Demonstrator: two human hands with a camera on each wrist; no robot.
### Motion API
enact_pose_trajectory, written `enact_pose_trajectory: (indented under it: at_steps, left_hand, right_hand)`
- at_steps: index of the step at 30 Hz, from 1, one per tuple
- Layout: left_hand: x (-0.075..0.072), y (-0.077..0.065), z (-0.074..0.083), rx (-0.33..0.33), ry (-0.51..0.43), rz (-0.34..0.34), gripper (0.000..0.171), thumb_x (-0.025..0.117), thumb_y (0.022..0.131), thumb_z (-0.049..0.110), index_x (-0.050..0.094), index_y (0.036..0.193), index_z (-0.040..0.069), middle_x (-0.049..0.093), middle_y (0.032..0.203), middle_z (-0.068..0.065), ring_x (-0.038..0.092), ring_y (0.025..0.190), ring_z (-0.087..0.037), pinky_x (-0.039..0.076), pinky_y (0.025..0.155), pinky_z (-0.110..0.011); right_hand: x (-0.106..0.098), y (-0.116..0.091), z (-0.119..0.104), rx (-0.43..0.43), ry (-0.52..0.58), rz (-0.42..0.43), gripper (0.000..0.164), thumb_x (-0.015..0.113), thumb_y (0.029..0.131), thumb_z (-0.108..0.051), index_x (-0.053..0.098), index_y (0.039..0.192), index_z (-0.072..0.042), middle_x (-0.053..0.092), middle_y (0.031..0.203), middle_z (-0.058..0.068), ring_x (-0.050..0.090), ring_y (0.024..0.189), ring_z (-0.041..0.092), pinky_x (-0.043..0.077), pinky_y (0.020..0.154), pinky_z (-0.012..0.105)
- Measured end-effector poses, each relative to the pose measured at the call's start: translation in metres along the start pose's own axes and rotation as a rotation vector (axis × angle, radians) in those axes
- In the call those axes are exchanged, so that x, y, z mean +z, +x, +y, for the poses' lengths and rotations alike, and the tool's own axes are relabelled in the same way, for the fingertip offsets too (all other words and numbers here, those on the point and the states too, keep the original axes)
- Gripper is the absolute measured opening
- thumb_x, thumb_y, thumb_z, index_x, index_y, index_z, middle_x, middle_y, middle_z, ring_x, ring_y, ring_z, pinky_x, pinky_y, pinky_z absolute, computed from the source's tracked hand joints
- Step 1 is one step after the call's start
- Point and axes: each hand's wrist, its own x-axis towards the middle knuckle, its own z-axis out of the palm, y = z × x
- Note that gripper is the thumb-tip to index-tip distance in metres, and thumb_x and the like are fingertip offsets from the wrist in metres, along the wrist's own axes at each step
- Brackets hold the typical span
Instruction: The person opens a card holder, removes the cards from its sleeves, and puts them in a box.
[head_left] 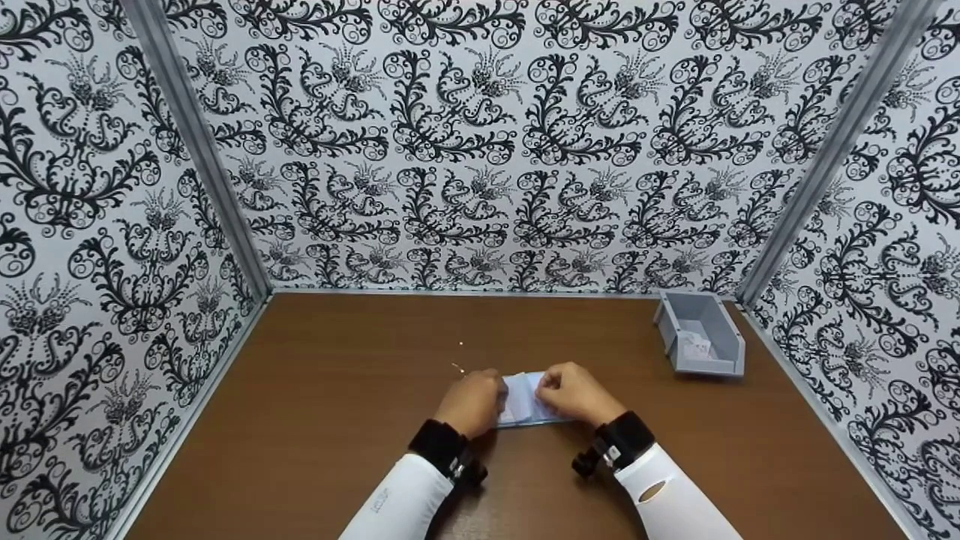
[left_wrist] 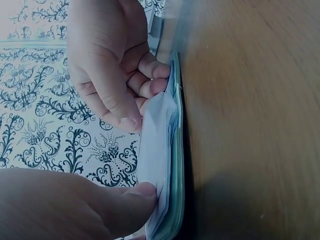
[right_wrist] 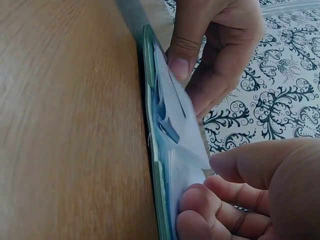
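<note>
A flat, pale blue-green booklet-like wallet (head_left: pixel 536 421) lies opened out on the table, with thin whitish papers (left_wrist: pixel 153 140) standing up from its inside. My left hand (head_left: pixel 472 401) is at its left side, thumb on the face of the white paper and fingers behind, pinching it. At the right side my right hand (head_left: pixel 579 391) pinches the raised paper edge between thumb and fingertip, its other fingers curled below. Folded layers and a clear-looking sleeve (right_wrist: pixel 182 162) show between both hands in the right wrist view. Part of the wallet is hidden under the hands.
A grey open-front bin (head_left: pixel 701 334) with whitish paper inside stands at the back right of the brown table (head_left: pixel 337 360). Small pale bits (head_left: pixel 459 368) lie just beyond my left hand. Patterned walls (head_left: pixel 480 187) enclose the table at the back and sides.
</note>
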Motion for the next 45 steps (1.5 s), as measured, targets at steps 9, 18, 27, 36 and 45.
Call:
enact_pose_trajectory:
  at_steps: [9,18,27,36,45]
  left_hand:
    - [0.001,0.001,-0.002,0.01,-0.045,0.02,0.014,0.084,0.089,0.006,0.08,0.081,0.016,0.074,0.092,0.0,0.075,0.084,-0.026,0.061,0.066,-0.043]
    - [0.015,0.006,-0.011,-0.029,-0.058,0.025,0.017,0.085,0.086,0.01,0.074,0.076,0.018,0.073,0.09,0.001,0.073,0.081,-0.024,0.058,0.064,-0.045]
    - [-0.002,0.001,-0.001,-0.055,-0.057,-0.007,0.012,0.085,0.087,0.009,0.077,0.082,0.016,0.075,0.093,0.0,0.076,0.087,-0.025,0.06,0.066,-0.045]
    - [-0.003,0.001,0.0,-0.042,-0.058,-0.011,0.015,0.084,0.091,0.009,0.077,0.081,0.017,0.077,0.098,0.001,0.076,0.091,-0.024,0.061,0.067,-0.045]
    - [-0.003,-0.001,0.0,-0.033,-0.044,0.01,0.015,0.084,0.09,0.009,0.075,0.08,0.015,0.076,0.096,-0.001,0.076,0.088,-0.027,0.061,0.064,-0.047]
  right_hand:
    - [0.0,-0.002,-0.013,-0.071,-0.035,0.017,0.01,0.084,0.098,-0.015,0.078,0.091,-0.01,0.073,0.079,-0.003,0.064,0.068,0.007,0.054,0.065,0.025]
    - [0.004,-0.015,-0.042,-0.379,-0.291,-0.005,0.038,0.104,0.075,-0.023,0.078,0.098,-0.006,0.069,0.096,0.001,0.06,0.087,0.012,0.055,0.078,0.03]
    - [0.009,-0.022,-0.05,-0.509,-0.421,-0.011,0.036,0.101,0.074,-0.012,0.079,0.103,-0.008,0.066,0.103,0.003,0.066,0.098,0.022,0.059,0.087,0.041]
    - [0.011,-0.024,-0.053,-0.522,-0.486,-0.026,0.032,0.099,0.076,-0.01,0.079,0.101,-0.009,0.065,0.101,0.002,0.065,0.093,0.021,0.059,0.085,0.041]
    - [0.015,-0.023,-0.051,-0.515,-0.488,0.02,0.015,0.089,0.086,-0.003,0.077,0.091,-0.009,0.068,0.094,0.004,0.064,0.081,0.019,0.059,0.074,0.038]
